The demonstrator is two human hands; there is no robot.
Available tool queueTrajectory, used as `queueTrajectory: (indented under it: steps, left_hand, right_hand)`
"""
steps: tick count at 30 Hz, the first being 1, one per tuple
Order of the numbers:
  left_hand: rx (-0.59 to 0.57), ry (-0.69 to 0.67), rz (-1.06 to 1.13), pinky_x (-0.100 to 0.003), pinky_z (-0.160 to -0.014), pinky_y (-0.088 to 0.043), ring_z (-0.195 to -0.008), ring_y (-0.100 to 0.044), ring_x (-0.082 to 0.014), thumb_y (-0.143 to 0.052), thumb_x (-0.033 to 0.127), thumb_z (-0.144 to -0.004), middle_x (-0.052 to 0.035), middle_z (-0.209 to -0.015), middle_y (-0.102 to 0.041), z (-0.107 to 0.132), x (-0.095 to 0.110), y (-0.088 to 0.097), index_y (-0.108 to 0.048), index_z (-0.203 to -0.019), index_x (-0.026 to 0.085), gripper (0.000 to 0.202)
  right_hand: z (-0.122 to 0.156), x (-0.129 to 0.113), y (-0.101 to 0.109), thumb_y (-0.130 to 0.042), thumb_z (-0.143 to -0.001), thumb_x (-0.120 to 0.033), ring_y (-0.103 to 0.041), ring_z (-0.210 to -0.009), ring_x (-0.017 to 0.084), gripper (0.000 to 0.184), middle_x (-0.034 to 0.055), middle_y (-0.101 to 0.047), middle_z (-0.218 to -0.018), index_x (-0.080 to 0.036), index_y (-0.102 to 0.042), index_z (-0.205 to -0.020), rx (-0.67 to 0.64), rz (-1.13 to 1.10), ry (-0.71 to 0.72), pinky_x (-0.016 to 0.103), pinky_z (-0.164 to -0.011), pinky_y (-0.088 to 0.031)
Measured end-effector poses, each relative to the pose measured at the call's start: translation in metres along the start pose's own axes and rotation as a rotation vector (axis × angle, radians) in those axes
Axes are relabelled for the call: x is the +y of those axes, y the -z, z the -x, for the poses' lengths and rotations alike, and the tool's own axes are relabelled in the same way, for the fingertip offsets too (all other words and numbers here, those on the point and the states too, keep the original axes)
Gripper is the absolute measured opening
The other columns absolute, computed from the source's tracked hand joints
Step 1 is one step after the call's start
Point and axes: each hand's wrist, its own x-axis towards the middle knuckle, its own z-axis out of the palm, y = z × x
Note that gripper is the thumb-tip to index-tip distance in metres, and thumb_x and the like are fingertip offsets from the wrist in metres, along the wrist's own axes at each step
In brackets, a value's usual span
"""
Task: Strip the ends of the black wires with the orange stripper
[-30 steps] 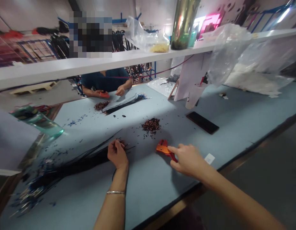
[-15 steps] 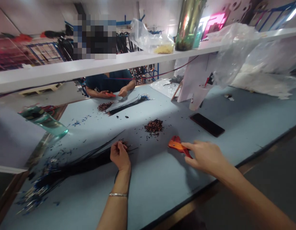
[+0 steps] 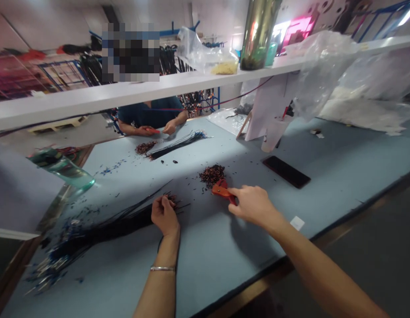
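My right hand (image 3: 253, 203) is closed around the handles of a red and orange wire stripper (image 3: 221, 190). Its head lies just at the near edge of a pile of small dark and copper-coloured cut pieces (image 3: 212, 175). My left hand (image 3: 164, 214) is closed in a pinch at the right end of a bundle of black wires (image 3: 125, 227). A thin dark wire (image 3: 160, 243) curves down beside that wrist; its end at the fingertips is too small to make out. Blue and silvery tips (image 3: 47, 269) mark the bundle's far left end.
Across the table (image 3: 205, 274) a co-worker's hands (image 3: 168, 128) hold a red tool by another wire bundle (image 3: 178, 145). A phone (image 3: 286, 171), a white cup (image 3: 274, 134) and a small white square (image 3: 297, 223) lie right. A bottle (image 3: 62, 168) leans left; a shelf (image 3: 125, 92) crosses above.
My right hand has moved left with the wire stripper, up to the pile of cut pieces. The small white square has come into sight. My left hand stays almost still.
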Motion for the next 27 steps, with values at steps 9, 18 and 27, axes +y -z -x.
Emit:
queueTrajectory:
  steps: [9,18,27]
  left_hand:
    - [-0.022,0.006,0.015,-0.02,-0.052,-0.041,-0.05,-0.047,-0.009,-0.052,0.031,-0.076,0.0067,-0.052,-0.047,-0.002,0.0,-0.001,-0.055,-0.076,0.016,0.016]
    - [-0.026,0.017,-0.027,-0.02,-0.05,-0.039,-0.05,-0.048,-0.0097,-0.05,0.033,-0.075,0.0062,-0.053,-0.046,0.0,-0.001,-0.001,-0.055,-0.078,0.016,0.018]
    - [-0.032,0.01,-0.029,-0.021,-0.053,-0.041,-0.05,-0.047,-0.0093,-0.052,0.034,-0.074,0.0062,-0.054,-0.047,-0.004,0.001,0.002,-0.055,-0.076,0.016,0.018]
  right_hand:
    - [0.005,-0.03,-0.013,-0.048,-0.075,-0.03,-0.062,-0.073,0.025,0.034,0.0119,-0.068,-0.081,-0.021,-0.066,-0.102,0.002,-0.04,0.059,0.033,-0.066,-0.034]
    - [0.011,-0.04,-0.007,-0.051,-0.073,-0.032,-0.063,-0.075,0.025,0.03,0.0106,-0.069,-0.078,-0.021,-0.067,-0.095,-0.013,-0.071,0.13,0.037,-0.073,-0.036]
    - [-0.016,-0.029,-0.018,-0.051,-0.076,-0.036,-0.062,-0.08,0.023,0.039,0.0088,-0.07,-0.09,-0.026,-0.063,-0.111,0.039,-0.083,0.087,0.035,-0.074,-0.034]
